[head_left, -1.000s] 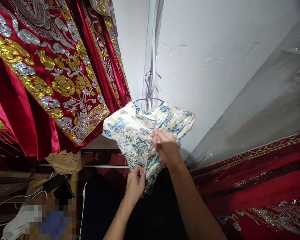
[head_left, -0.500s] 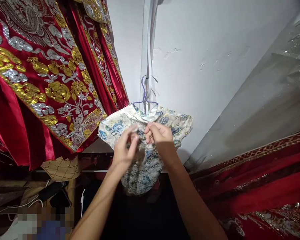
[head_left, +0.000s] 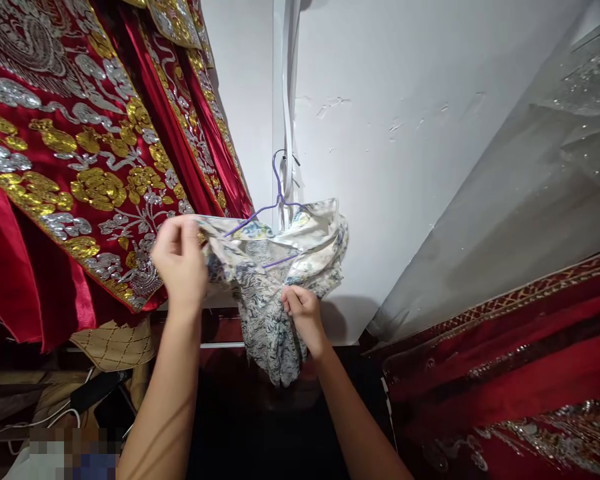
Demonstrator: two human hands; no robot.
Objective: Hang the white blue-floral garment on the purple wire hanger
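Your left hand [head_left: 180, 263] pinched the floral garment [head_left: 275, 280] at 9 o'clock, your right hand [head_left: 303, 317] gripped its bunched middle at 6, and tugging sideways risked unhooking the purple hanger [head_left: 280, 200].

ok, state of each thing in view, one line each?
floral garment: on the hanger, bunched, left shoulder pulled sideways
hanger: purple, hooked on the wall, partly bared
left hand: shut on the garment's left edge
right hand: shut on the garment's lower middle
red robes: hanging at left, gold and silver embroidery
red cloth: draped at right
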